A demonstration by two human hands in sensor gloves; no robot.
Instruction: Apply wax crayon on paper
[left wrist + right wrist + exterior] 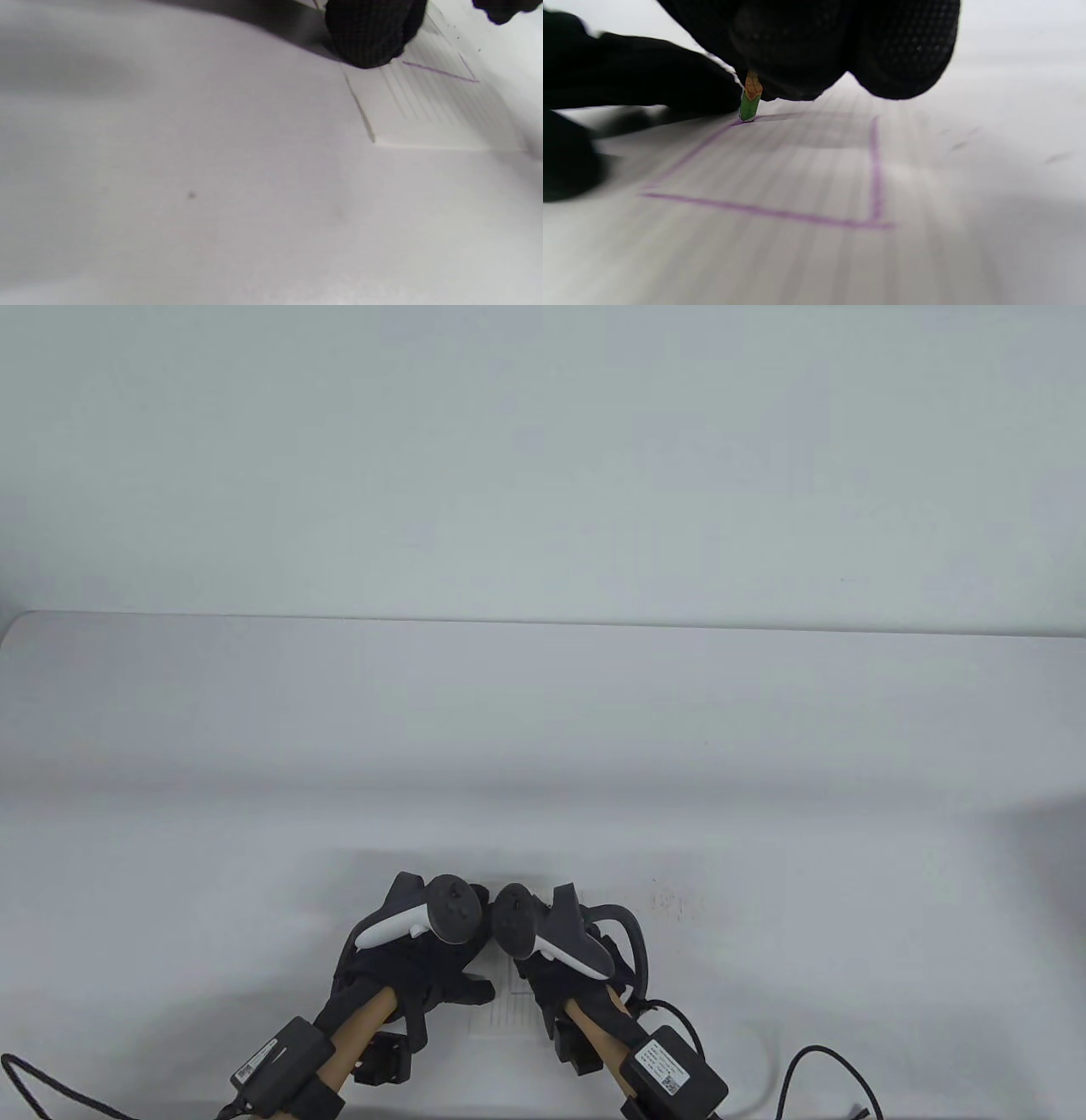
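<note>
A lined white paper (506,1014) lies near the table's front edge, mostly under both hands. My right hand (560,959) grips a crayon (750,101) with a green and orange wrapper, its tip touching the paper (797,254). Purple lines (780,214) form three sides of a rectangle, and the tip sits at its far left corner. My left hand (424,954) rests on the paper's left side. In the left wrist view a left fingertip (369,34) presses the paper (428,110) near a purple line (441,72).
The white table (543,746) stretches far ahead and to both sides. A faint reddish smudge (674,899) marks it right of the hands. Cables (806,1069) trail from my wrists at the front edge.
</note>
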